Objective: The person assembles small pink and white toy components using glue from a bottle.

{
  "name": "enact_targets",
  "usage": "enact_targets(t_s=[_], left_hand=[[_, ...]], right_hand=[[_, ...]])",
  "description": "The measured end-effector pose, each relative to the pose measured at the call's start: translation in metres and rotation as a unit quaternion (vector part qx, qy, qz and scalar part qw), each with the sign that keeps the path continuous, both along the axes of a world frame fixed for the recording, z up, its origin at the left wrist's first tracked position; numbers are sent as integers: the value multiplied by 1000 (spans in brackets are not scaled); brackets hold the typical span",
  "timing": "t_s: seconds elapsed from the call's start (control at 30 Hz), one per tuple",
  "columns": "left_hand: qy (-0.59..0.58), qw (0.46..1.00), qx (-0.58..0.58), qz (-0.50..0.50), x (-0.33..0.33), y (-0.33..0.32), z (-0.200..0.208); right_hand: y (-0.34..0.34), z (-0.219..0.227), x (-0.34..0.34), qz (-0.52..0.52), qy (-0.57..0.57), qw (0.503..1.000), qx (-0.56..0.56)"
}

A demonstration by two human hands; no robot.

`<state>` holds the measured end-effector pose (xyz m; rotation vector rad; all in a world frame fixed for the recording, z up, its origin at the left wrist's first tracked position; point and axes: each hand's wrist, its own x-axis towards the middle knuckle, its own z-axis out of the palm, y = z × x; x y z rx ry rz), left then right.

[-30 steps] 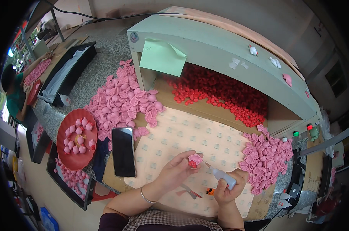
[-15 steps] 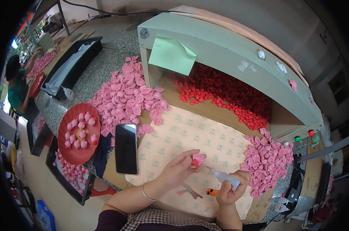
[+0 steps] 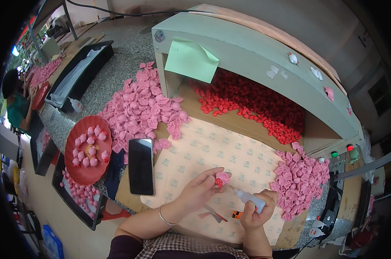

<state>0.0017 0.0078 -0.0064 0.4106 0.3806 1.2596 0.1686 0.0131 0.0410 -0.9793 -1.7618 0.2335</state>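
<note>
My left hand (image 3: 199, 186) pinches a small pink cupped piece with a red part (image 3: 221, 178) between thumb and fingers, above the patterned sheet. My right hand (image 3: 256, 215) is closed round a small translucent squeeze bottle (image 3: 252, 200). The bottle lies tilted, its thin nozzle pointing left at the pink piece, with a small gap between them. Below the hands, tweezers (image 3: 215, 214) and a small orange and black item (image 3: 237, 214) lie on the cream patterned sheet (image 3: 174, 172).
A pink pile (image 3: 139, 103) spreads at left, another (image 3: 299, 181) at right. Red pieces (image 3: 264, 125) fill the pale green box (image 3: 247, 47) ahead. A phone (image 3: 141, 166), a red bowl (image 3: 72, 166) of pink balls and a black tray (image 3: 94, 220) stand left. Far left sits a co-worker (image 3: 18, 105).
My right hand has brought the bottle slightly left, its nozzle a little nearer the pink piece. The left hand has hardly moved. The co-worker's raised arm has come down.
</note>
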Motion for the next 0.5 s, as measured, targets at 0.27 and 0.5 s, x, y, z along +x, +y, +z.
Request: enact_targets(t_s=[0.27,0.5], left_hand=[[-1,1000,1,6,0,1,2],[-13,1000,3,7,0,0,2]], right_hand=[[2,3,0,-13,-7,1000,5],[1,4,1,-25,-15,1000,9]])
